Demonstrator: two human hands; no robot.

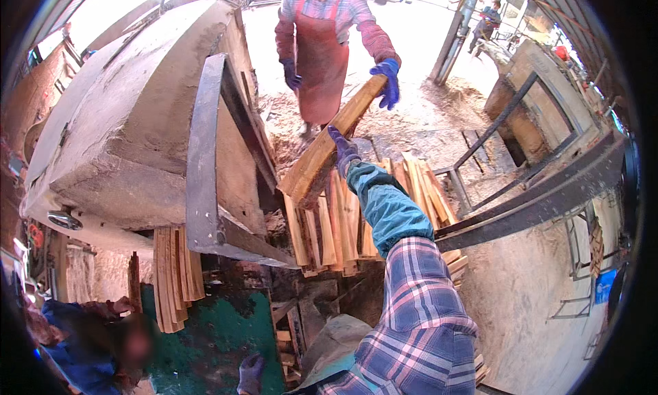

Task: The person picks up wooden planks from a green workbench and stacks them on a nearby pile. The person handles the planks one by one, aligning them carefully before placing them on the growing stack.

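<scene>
My right arm, in a plaid sleeve with a teal cover, reaches forward. Its gloved right hand (344,150) is closed on the edge of a thick wooden slab (336,141) with a rough side. The slab slants from lower left to upper right. At its upper end a person in a red apron (322,73) grasps it with a blue-gloved hand (387,82). My left hand (251,374), in a dark purple glove, is low in the picture over the green table's edge. Its thumb and fingers look apart and nothing shows in them.
Long cut boards (336,224) lie in a pile beneath the slab. A large dusty machine housing (137,114) with a dark metal frame (205,155) stands left. More boards (177,272) rest on the green worktable (212,347), beside another person (89,347). A metal beam (541,196) crosses at right.
</scene>
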